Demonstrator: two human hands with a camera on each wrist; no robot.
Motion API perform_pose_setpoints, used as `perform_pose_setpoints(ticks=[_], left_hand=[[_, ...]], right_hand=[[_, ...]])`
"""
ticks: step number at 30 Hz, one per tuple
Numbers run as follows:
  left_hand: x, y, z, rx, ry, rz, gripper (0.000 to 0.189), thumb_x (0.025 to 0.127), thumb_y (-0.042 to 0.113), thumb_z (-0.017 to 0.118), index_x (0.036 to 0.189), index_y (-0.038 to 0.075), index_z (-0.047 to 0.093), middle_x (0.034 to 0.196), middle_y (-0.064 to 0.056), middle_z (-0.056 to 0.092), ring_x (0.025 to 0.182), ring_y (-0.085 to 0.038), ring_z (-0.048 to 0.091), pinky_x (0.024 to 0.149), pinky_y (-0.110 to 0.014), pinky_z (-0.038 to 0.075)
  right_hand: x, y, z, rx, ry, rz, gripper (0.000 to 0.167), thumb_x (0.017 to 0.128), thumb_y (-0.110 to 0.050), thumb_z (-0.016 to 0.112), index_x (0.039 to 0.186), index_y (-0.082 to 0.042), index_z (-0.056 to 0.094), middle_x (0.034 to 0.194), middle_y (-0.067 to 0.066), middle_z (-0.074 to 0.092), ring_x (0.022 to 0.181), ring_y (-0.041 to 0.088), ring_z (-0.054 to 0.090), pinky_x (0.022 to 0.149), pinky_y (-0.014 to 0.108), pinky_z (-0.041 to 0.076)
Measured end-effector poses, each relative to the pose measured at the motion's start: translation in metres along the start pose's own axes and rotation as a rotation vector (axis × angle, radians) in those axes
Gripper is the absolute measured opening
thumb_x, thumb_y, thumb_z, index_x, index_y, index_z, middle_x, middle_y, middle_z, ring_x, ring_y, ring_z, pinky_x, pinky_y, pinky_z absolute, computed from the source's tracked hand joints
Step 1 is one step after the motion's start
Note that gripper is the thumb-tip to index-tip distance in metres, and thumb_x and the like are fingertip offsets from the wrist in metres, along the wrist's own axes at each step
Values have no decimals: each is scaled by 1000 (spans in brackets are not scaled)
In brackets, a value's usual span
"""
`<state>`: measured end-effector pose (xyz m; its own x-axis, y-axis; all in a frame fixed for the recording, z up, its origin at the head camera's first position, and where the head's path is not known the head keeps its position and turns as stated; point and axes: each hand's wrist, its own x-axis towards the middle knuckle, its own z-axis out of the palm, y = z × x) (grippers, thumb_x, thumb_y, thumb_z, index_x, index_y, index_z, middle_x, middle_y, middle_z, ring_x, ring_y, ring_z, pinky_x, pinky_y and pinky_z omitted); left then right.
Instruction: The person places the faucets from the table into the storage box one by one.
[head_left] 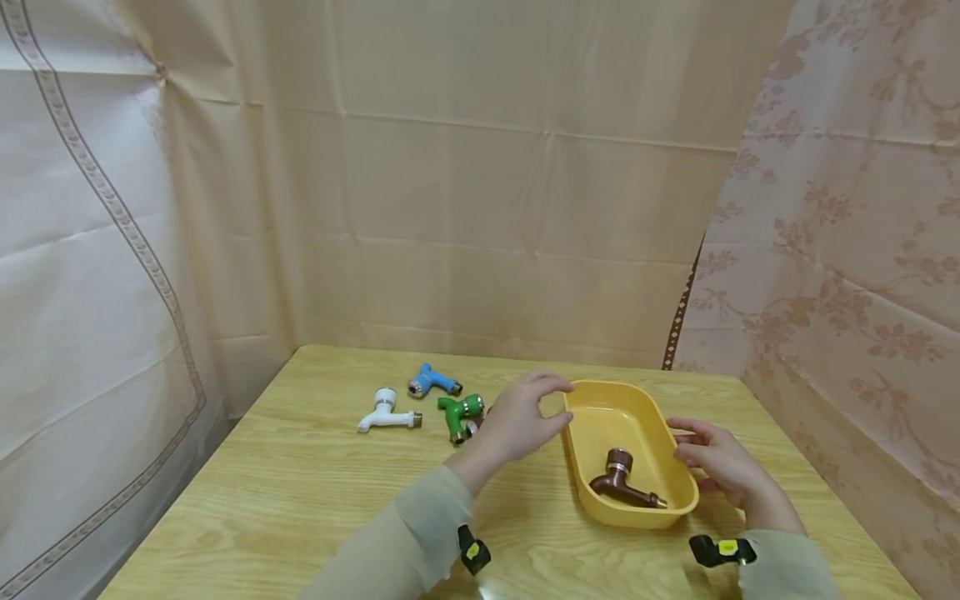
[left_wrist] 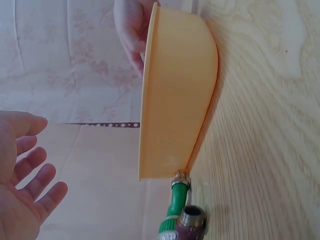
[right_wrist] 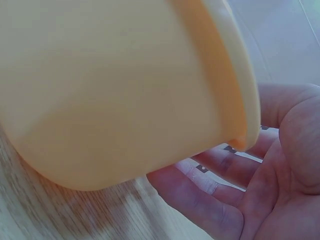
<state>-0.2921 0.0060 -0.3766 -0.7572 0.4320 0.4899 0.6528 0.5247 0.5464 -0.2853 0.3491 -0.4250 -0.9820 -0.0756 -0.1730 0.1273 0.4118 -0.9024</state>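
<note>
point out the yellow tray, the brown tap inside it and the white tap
Yellow tray (head_left: 624, 428): head view, bare inside floor
Brown tap (head_left: 617, 481): head view, body below knob
White tap (head_left: 386, 416): head view, body below knob

Left of the left fingers (head_left: 551, 384), the wood-grain worktop (head_left: 300, 500) carries a white tap (head_left: 386, 415), blue tap (head_left: 431, 381), green tap (head_left: 454, 408) and maroon tap (left_wrist: 189, 233), all metal-ended; right of those fingers stands a rounded yellow plastic tray (head_left: 633, 517).

Wood-grain table (head_left: 300, 492), creased beige cloth (head_left: 487, 192) behind, floral cloth (head_left: 862, 250) at right, banded white cloth (head_left: 75, 292) at left
</note>
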Motion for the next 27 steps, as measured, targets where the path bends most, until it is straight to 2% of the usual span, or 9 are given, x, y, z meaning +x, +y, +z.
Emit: perform_pose_setpoints(ticks=[4,6,7,10,13,17,19,21,27], left_hand=[[-3,-7,-6,-9,25,-7,37,96,27,74,131,20,68,135,5,61,96,-14,68,85,-27,56],[-5,-12,-9,-3,41,-11,37,95,27,74,131,20,68,135,4,61,113,-14,63,88,-29,55],[-5,-14,-11,-10,45,-17,37,95,26,74,131,20,68,135,4,61,114,-15,62,88,-30,55],[-7,-21,-16,-34,63,-28,38,95,24,75,132,19,67,134,3,61,105,-14,65,85,-30,55],[-8,-26,-20,-50,81,-37,39,95,23,75,132,17,67,134,2,61,103,-14,65,86,-31,55],[-10,-33,-24,-84,98,-47,39,95,22,74,133,15,67,135,0,60,116,-20,61,94,-39,54],[-11,-37,-26,-97,110,-57,39,94,22,75,132,15,67,136,0,60,118,-21,60,95,-42,53],[-13,-41,-28,-109,130,-53,39,93,19,76,131,13,68,134,-1,61,118,-24,60,94,-45,54],[-18,-54,-37,-89,178,-54,40,92,17,77,130,12,68,130,-2,63,113,-23,61,90,-45,55]], right_hand=[[1,0,0,-12,4,0,66,96,-8,59,156,1,31,146,35,43,107,30,62,76,52,60],[1,0,0,-11,3,0,66,96,-8,59,156,2,31,147,35,43,107,30,62,76,52,60],[1,0,1,-8,3,0,66,96,-8,59,156,2,31,147,35,42,107,30,62,76,52,60],[1,1,0,5,0,1,66,97,-7,58,156,2,30,147,36,41,106,30,63,77,52,60],[1,1,0,7,0,0,65,97,-7,57,156,2,30,147,36,41,106,29,63,77,52,60],[1,1,0,6,-3,-2,65,97,-8,57,156,2,30,148,36,41,106,29,63,77,52,60],[0,2,0,17,-7,0,66,97,-7,57,156,2,29,149,36,39,106,29,63,77,53,60],[0,2,0,23,-9,-1,66,97,-7,57,156,2,29,149,36,38,105,28,63,76,52,60],[0,2,-1,27,-12,-7,67,97,-7,56,157,2,28,149,36,39,103,26,64,75,52,60]])
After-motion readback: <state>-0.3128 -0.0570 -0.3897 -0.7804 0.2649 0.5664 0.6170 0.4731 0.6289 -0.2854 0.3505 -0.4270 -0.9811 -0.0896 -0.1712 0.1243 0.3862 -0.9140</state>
